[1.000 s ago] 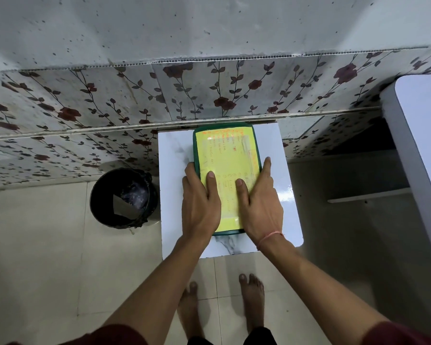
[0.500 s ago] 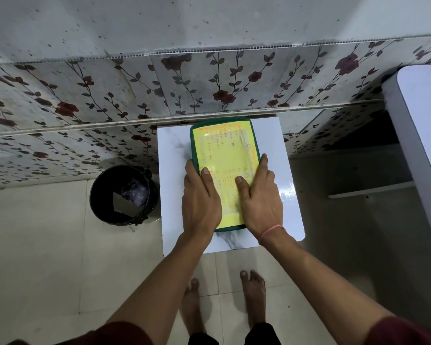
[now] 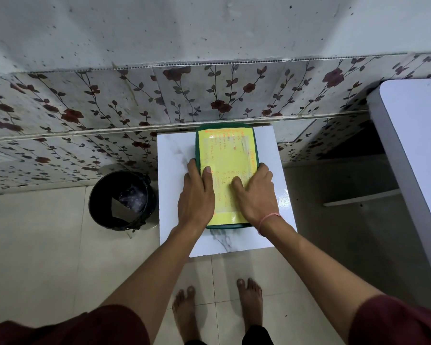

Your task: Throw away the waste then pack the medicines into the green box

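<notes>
The green box (image 3: 200, 145) lies closed on a small white marble-look table (image 3: 174, 155), its lid covered by a yellow sheet with orange writing. My left hand (image 3: 197, 195) lies flat on the lid's near left part, fingers over the left edge. My right hand (image 3: 255, 195), with a pink band at the wrist, lies on the near right part, fingers curled round the right edge. Both palms rest on the lid. No medicines are visible; the box's inside is hidden.
A black waste bin (image 3: 122, 200) with scraps inside stands on the tiled floor left of the table. A floral-tiled wall (image 3: 135, 100) runs behind. A white surface (image 3: 416, 145) juts in at the right. My bare feet (image 3: 217, 312) stand before the table.
Both hands have slid slightly toward the near end of the lid and spread outward to its side edges. The box stays in place.
</notes>
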